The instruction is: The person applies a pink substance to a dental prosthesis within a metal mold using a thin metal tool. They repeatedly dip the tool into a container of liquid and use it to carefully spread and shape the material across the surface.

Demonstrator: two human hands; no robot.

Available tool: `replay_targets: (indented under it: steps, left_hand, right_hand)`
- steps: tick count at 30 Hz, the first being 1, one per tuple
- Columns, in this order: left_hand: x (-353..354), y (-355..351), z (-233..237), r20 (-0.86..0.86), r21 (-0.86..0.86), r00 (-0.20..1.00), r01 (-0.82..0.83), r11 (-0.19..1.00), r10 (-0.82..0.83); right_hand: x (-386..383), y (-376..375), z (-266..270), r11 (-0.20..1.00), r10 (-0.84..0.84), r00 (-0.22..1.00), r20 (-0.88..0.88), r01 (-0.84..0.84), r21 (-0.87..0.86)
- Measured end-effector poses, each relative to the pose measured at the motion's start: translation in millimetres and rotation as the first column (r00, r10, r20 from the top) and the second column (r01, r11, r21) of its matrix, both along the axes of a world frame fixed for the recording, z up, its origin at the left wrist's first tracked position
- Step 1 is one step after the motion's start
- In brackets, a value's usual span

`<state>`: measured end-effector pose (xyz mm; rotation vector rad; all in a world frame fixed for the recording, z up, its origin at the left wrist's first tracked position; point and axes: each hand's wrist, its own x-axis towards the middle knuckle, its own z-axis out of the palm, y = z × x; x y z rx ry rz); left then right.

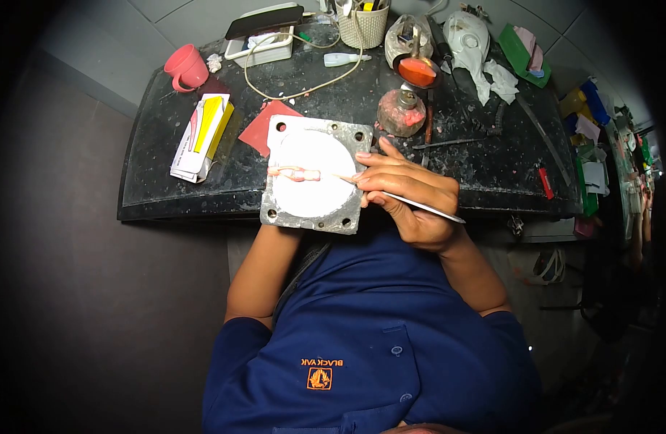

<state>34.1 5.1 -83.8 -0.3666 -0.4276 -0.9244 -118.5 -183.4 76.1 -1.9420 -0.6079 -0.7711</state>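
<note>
A square metal dental flask half [318, 224] with corner holes is held above the front edge of the bench. White plaster [315, 199] fills its round middle, and a small pink wax piece [297, 173] lies across the plaster from the left rim. My left forearm [261, 271] reaches up under the flask; the left hand supports it from below, its fingers hidden. At the flask's right side, my right hand [412, 192] is closed around a slim metal carving tool [427, 207]. The tool's pale tip is over the plaster, right of the wax piece.
Behind the flask lie a red wax sheet [264, 129], a carton [203, 137] and a pink mug [186, 69]. A glass spirit lamp [401, 116] stands close beyond my right hand, near a metal spatula [452, 143]. A cable [304, 94] loops across the black bench [492, 181].
</note>
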Motion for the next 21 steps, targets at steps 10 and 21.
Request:
replay_targets:
  steps: [10,21]
  left_hand:
    - [-2,5,25,0.139,0.391,0.988,-0.122,0.912,0.073]
    - [5,4,-6,-0.172,0.249,0.983,0.1,0.963,-0.057]
  right_hand:
    - [-5,-6,-1,1.0,0.023,0.999,-0.027,-0.023,0.008]
    - [-8,-9,-5,0.994,0.029,0.998,-0.058,-0.022,0.108]
